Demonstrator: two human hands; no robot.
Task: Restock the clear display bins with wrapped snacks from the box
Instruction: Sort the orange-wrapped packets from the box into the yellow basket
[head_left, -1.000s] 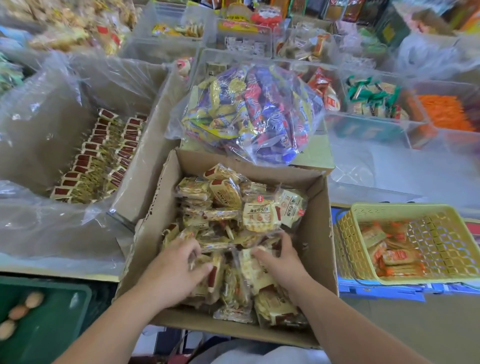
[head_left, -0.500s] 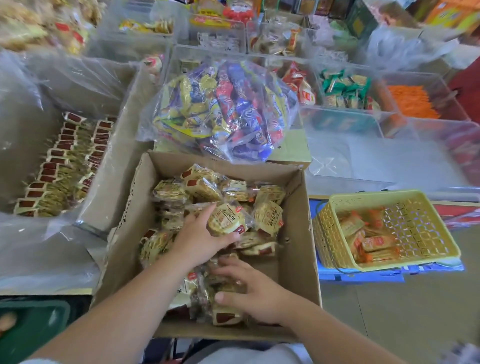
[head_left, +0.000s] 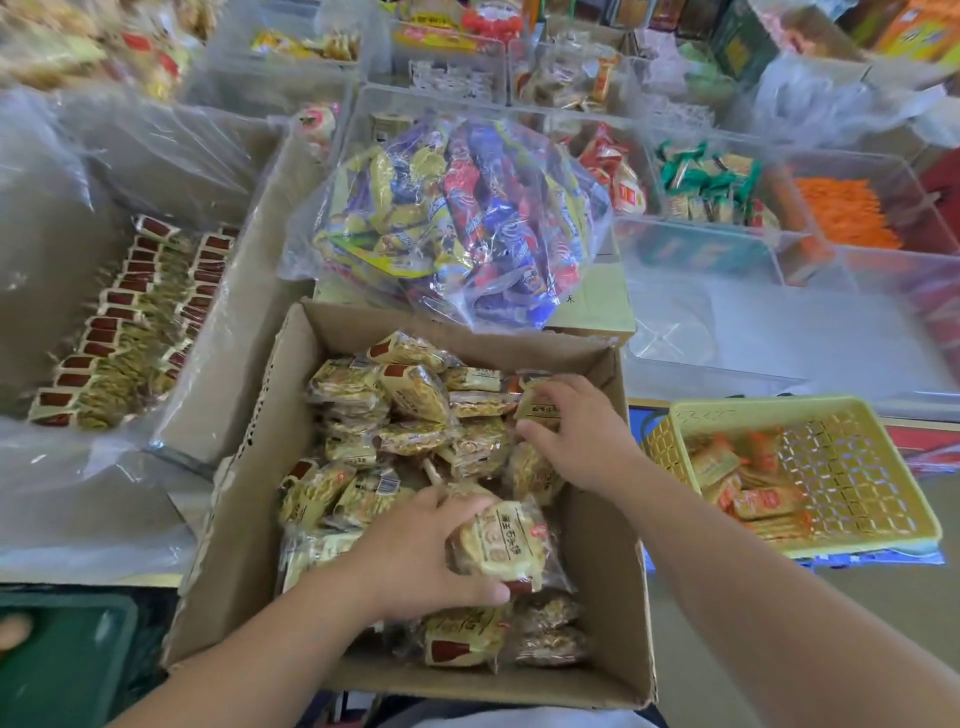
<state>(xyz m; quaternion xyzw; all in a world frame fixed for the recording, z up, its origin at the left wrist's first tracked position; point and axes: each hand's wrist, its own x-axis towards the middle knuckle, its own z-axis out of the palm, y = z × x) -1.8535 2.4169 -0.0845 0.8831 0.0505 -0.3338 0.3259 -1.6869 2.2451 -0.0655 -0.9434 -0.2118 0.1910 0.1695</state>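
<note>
My left hand (head_left: 415, 553): fingers curled round a pale snack pack (head_left: 501, 545), near the front of the box (head_left: 605, 582).
My right hand (head_left: 584, 439): fingers pinch a second pack (head_left: 537, 410), farther back in the box.

Reaches in over the near edge of the box (head_left: 597, 571) with both bare forearms; curls the left hand (head_left: 415, 551) round a wrapped snack (head_left: 501, 545) near the middle, thumb on the near side, fingers over the far side; sets the right hand (head_left: 576, 431) further in, towards the far right corner, palm down, fingers (head_left: 556, 387) and thumb pinching another pack (head_left: 537, 408); holds the two hands apart.
</note>
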